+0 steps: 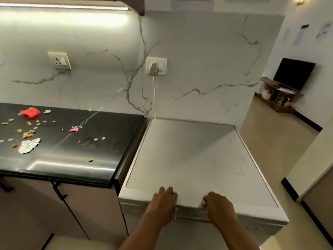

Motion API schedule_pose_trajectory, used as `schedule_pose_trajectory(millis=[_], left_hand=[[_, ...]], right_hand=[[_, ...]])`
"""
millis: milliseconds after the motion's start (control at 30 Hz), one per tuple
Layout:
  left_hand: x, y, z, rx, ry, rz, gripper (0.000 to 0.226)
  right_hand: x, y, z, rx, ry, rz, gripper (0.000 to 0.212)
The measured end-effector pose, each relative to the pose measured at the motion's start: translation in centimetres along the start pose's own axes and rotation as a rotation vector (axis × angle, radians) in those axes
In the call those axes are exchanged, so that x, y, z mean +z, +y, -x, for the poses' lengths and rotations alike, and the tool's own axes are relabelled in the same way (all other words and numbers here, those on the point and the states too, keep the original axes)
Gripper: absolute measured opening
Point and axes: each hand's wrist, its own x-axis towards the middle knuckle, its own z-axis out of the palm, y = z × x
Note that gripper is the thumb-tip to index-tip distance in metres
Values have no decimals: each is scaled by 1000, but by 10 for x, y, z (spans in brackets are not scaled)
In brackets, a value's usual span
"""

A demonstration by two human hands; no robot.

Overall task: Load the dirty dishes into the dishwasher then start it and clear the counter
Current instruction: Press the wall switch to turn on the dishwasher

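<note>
1. Your left grip (164, 197) lies fingers-flat on the dishwasher (194, 159) top's front edge.
2. Right grip (219, 204) curls round that front lip.
3. Wrappers (28, 146) & crumbs litter the black desk (72, 156) at left.

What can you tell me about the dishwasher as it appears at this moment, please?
The dishwasher is a silver-grey, metal-looking freestanding unit with a flat, bare top, standing right of the black counter against the marble wall. Its door looks closed. A white cable drops behind it from a wall socket. The left hand rests on its front top edge; the right hand curls over that edge.
</note>
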Motion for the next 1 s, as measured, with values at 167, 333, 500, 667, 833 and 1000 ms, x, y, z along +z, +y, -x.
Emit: schedule_pose_trajectory(millis=[167,333,500,667,833,1000], left_hand=[[-29,-12,-19,106,-179,-64,29],[-58,-42,-58,211,-396,100,27],[-80,-61,-109,171,-386,156,19],[-105,-97,-169,123,-158,-7,32],[-152,-131,-224,38,255,-60,41],[-181,-168,-281,-38,408,-75,55]], right_hand=[[-23,-9,-31,-68,-102,88,30],[-44,-12,-82,-105,-229,69,35],[-63,-29,-150,-128,-104,-60,20],[-92,-46,-220,-293,207,-115,21],[-126,-70,-297,-358,523,-30,51],[-164,-96,-364,-385,719,114,63]])
